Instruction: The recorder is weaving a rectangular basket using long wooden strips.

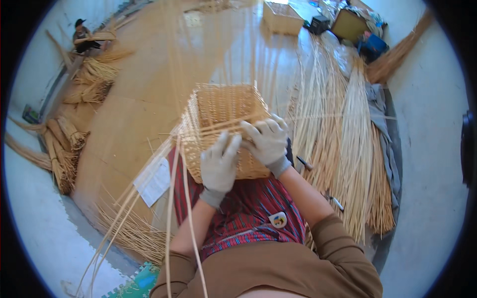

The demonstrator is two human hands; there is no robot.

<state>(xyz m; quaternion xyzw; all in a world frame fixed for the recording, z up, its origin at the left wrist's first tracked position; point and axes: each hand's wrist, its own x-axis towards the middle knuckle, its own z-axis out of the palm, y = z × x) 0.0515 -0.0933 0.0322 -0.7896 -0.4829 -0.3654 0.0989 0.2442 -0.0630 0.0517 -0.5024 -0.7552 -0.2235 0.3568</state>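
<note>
A half-woven wicker basket [226, 102] rests on my lap, its opening toward me, with long upright strands rising blurred from its rim. Both hands wear pale grey work gloves. My left hand [218, 166] is closed at the near wall, fingers pointing up to the rim. Beside it, my right hand [268, 141] is curled over the near right rim, fingers pinched about the wicker strands [221, 128] that cross the opening. Other loose strands [174, 198] trail from the left side down past my left forearm. The exact contact under the fingertips is hidden.
Long pale strands [343, 149] lie spread on the floor at right, near a dark-handled tool [304, 162]. Tied bundles [62, 149] line the left wall. White paper [153, 182] lies left of my lap. A crate [283, 19] stands far off; another person [82, 37] sits far left.
</note>
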